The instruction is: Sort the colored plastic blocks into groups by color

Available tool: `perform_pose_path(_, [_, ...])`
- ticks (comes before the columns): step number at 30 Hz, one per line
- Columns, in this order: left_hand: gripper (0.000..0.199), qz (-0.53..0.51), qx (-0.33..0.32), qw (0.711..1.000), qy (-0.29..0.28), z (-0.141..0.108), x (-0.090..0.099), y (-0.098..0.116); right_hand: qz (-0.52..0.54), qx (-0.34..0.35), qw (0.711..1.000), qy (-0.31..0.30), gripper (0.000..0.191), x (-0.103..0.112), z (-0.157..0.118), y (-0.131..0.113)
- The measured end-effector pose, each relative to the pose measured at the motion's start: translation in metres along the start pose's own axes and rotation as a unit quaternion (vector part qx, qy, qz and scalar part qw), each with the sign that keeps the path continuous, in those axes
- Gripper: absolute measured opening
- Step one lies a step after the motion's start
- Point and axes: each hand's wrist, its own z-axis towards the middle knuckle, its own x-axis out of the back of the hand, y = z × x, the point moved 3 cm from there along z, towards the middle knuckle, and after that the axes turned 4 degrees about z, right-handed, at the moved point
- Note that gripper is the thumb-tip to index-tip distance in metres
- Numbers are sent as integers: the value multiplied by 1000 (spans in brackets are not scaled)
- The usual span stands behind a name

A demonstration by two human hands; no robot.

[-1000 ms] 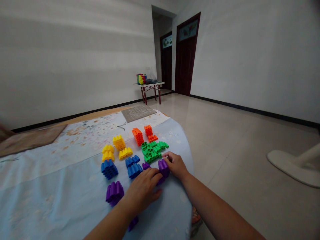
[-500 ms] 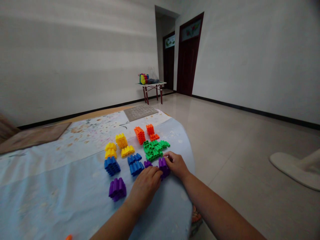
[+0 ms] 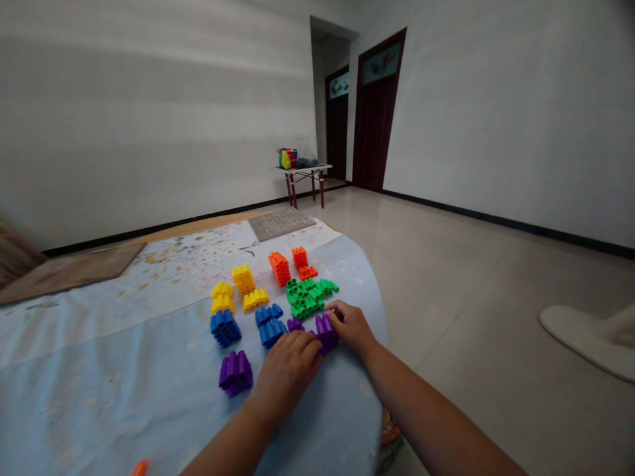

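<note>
Purple plastic tube blocks (image 3: 326,332) sit between my two hands near the table's right edge. My right hand (image 3: 348,326) pinches them from the right side. From the left, my left hand (image 3: 292,357) closes its fingers on the same purple blocks, partly covering them. Another small purple piece (image 3: 294,324) lies just beyond my left fingers. Green tube blocks (image 3: 306,297) stand loosely grouped past my right fingertips. Blue blocks (image 3: 270,328) are beside my left hand, and a purple stack (image 3: 235,373) rests to its left.
Yellow stacks (image 3: 243,280), orange stacks (image 3: 279,268) and a blue stack (image 3: 225,328) stand farther back. An orange piece (image 3: 141,468) lies at the near edge. A grey mat (image 3: 280,225) is at the far side of the cloth-covered table (image 3: 163,396). A small folding table (image 3: 302,170) stands by the wall.
The view has shifted slightly. Both hands stay at the purple blocks, with hardly any movement of the fingers; the other stacks stay where they were.
</note>
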Motion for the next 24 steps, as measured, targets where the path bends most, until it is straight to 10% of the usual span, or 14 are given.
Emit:
perform_pose_path(8, [13, -21, 11, 1000, -8, 1, 5, -2, 11, -12, 1000, 1, 22, 0, 0, 1])
perform_pose_path(16, [14, -21, 39, 994, 99, -23, 44, -21, 28, -32, 999, 14, 25, 1, 2, 5])
perform_pose_path(24, [16, -21, -3, 978, 209, -83, 90, 31, -5, 61, 987, 149, 24, 33, 1, -37])
